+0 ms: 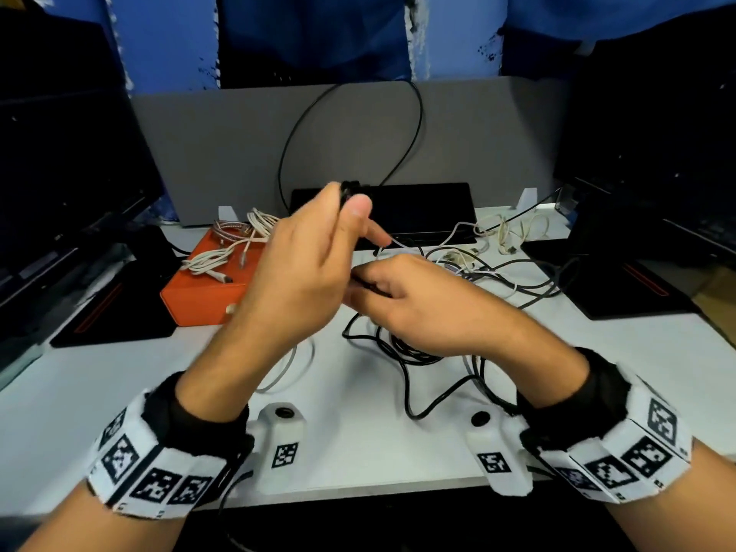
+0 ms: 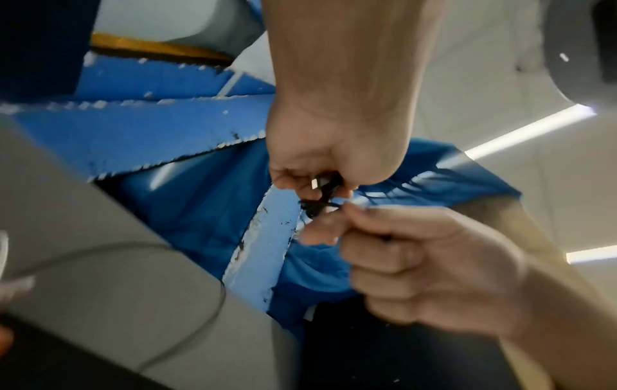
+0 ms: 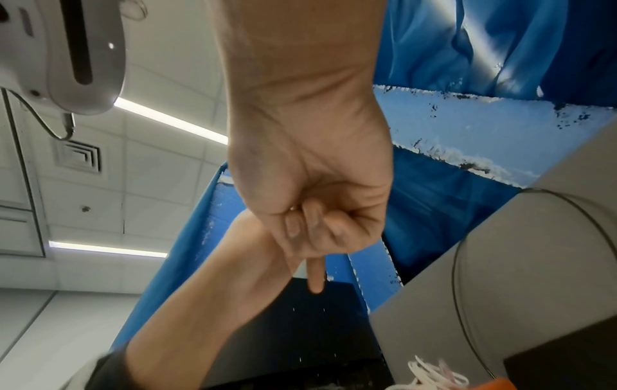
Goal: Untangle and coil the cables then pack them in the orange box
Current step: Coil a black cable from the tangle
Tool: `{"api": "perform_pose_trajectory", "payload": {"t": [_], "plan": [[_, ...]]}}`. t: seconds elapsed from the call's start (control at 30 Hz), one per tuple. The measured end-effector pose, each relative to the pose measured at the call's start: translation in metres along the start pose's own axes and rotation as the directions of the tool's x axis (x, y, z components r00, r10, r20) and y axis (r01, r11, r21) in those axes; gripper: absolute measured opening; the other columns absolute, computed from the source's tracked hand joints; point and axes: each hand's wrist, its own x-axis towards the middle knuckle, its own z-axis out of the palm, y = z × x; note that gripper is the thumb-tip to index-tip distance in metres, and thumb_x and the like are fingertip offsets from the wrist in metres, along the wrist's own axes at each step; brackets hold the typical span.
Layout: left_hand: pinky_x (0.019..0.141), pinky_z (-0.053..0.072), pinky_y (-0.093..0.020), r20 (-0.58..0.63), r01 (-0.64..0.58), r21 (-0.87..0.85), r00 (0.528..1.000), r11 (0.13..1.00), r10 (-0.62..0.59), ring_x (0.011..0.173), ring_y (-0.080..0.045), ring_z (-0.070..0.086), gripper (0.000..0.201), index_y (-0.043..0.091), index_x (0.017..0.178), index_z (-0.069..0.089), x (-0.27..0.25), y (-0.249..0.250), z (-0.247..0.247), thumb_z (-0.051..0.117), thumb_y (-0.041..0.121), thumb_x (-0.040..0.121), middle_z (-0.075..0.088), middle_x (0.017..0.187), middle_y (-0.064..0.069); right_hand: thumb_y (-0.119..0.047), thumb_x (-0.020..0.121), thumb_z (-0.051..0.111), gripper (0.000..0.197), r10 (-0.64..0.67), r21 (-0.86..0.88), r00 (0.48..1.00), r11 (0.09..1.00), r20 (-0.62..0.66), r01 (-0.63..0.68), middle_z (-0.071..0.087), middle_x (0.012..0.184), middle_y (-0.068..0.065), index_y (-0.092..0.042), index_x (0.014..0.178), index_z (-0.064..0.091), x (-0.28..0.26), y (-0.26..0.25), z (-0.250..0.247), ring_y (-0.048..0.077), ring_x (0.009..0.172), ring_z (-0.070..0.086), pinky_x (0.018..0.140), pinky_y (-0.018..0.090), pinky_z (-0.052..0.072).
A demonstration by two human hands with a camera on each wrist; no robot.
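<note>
My left hand [image 1: 352, 201] is raised over the desk and pinches the bundled end of a black cable [image 1: 350, 188] between thumb and fingers. Just below it, my right hand [image 1: 368, 288] grips the same black cable, whose slack lies in loose loops [image 1: 402, 352] on the white desk. In the left wrist view the left hand [image 2: 320, 184] curls round the dark bundle [image 2: 328, 188], with the right hand [image 2: 337, 224] pinching the strand beside it. The right hand [image 3: 310, 227] shows as a fist. The orange box [image 1: 199, 292] stands at left, with white and braided cables [image 1: 235, 241] piled on it.
A tangle of white and black cables [image 1: 490, 253] lies at the back right of the desk [image 1: 358, 432]. A black keyboard [image 1: 418, 205] sits against the grey partition [image 1: 478, 133], with a thin black cable [image 1: 418, 125] looping up it. Dark monitor stands flank both sides.
</note>
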Motion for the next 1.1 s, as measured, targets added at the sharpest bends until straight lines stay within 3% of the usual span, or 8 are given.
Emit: {"api": "perform_pose_trajectory", "payload": {"t": [0.07, 0.23, 0.33, 0.5, 0.6, 0.7, 0.97, 1.1], "plan": [[0.07, 0.043, -0.038, 0.045, -0.094, 0.195, 0.995, 0.976, 0.087, 0.072, -0.018, 0.057, 0.039, 0.012, 0.083, 0.049, 0.001, -0.008, 0.001, 0.034, 0.039, 0.108, 0.061, 0.073, 0.006, -0.032, 0.106, 0.055, 0.041, -0.006, 0.032, 1.0, 0.999, -0.02, 0.007, 0.047, 0.049, -0.012, -0.028, 0.066, 0.058, -0.004, -0.002, -0.011, 0.006, 0.047, 0.043, 0.049, 0.019, 0.03], [0.06, 0.043, -0.036, 0.19, -0.144, 0.147, 0.975, 0.979, 0.115, 0.064, -0.013, 0.056, 0.042, 0.016, 0.077, 0.051, 0.003, -0.009, -0.012, 0.035, 0.042, 0.107, 0.057, 0.065, 0.003, -0.038, 0.102, 0.061, 0.034, -0.011, 0.111, 0.999, 0.994, -0.046, 0.016, 0.048, 0.05, -0.012, -0.023, 0.073, 0.069, -0.01, 0.002, -0.03, 0.005, 0.047, 0.042, 0.053, 0.02, 0.033], [0.066, 0.05, -0.031, 0.24, 0.027, -0.185, 0.971, 0.982, 0.019, 0.068, -0.013, 0.059, 0.045, 0.006, 0.08, 0.055, 0.003, -0.009, -0.01, 0.038, 0.038, 0.107, 0.062, 0.071, 0.003, -0.036, 0.1, 0.066, 0.029, -0.085, 0.186, 0.992, 0.977, -0.091, 0.101, 0.049, 0.055, -0.011, -0.021, 0.076, 0.069, -0.011, -0.001, -0.032, 0.006, 0.053, 0.04, 0.056, 0.024, 0.034], [0.059, 0.039, -0.026, 0.21, 0.296, -0.708, 0.955, 0.641, -0.209, 0.054, -0.014, 0.034, 0.044, 0.015, 0.073, 0.042, 0.006, 0.002, 0.003, 0.033, 0.036, 0.111, 0.033, 0.056, 0.003, -0.055, 0.095, 0.055, 0.041, -0.008, 0.416, 0.864, 0.874, -0.503, 0.25, 0.043, 0.066, 0.0, -0.017, 0.078, 0.049, 0.0, 0.006, -0.027, 0.012, 0.057, 0.037, 0.053, 0.029, 0.032], [0.058, 0.041, -0.028, 0.298, 0.382, -0.86, 0.914, 0.338, -0.274, 0.058, -0.015, 0.041, 0.043, 0.017, 0.075, 0.044, 0.007, 0.006, 0.003, 0.034, 0.043, 0.108, 0.029, 0.057, 0.002, -0.065, 0.097, 0.046, 0.034, 0.063, 0.347, 0.893, 0.932, -0.447, 0.108, 0.06, 0.079, 0.004, -0.033, 0.092, 0.058, 0.004, 0.013, -0.018, 0.004, 0.056, 0.048, 0.057, 0.029, 0.037], [0.059, 0.045, -0.027, 0.362, 0.436, -0.873, 0.879, 0.217, -0.31, 0.061, -0.016, 0.041, 0.045, 0.018, 0.075, 0.047, 0.006, 0.006, 0.007, 0.033, 0.045, 0.108, 0.033, 0.059, 0.002, -0.051, 0.108, 0.04, 0.039, 0.105, 0.378, 0.923, 0.925, -0.371, 0.047, 0.074, 0.09, 0.0, -0.023, 0.102, 0.067, 0.007, 0.01, -0.006, 0.0, 0.056, 0.057, 0.058, 0.02, 0.04], [0.069, 0.041, -0.032, 0.383, 0.476, -0.827, 0.866, 0.298, -0.321, 0.066, -0.017, 0.044, 0.041, 0.018, 0.077, 0.045, 0.001, 0.01, 0.021, 0.035, 0.042, 0.109, 0.051, 0.078, 0.0, -0.039, 0.111, 0.041, 0.035, 0.214, 0.482, 0.856, 0.875, -0.471, 0.046, 0.064, 0.08, -0.002, -0.015, 0.086, 0.05, 0.007, 0.006, -0.003, 0.006, 0.056, 0.057, 0.05, 0.019, 0.046], [0.084, 0.037, -0.044, 0.317, 0.452, -0.768, 0.884, 0.454, -0.343, 0.088, -0.027, 0.043, 0.04, 0.019, 0.081, 0.049, -0.004, 0.01, 0.028, 0.038, 0.044, 0.109, 0.056, 0.086, -0.001, -0.039, 0.111, 0.037, 0.037, 0.157, 0.268, 0.816, 0.963, -0.556, -0.002, 0.056, 0.072, -0.013, -0.016, 0.085, 0.047, 0.008, 0.01, 0.002, -0.001, 0.062, 0.053, 0.056, 0.015, 0.042]]}}
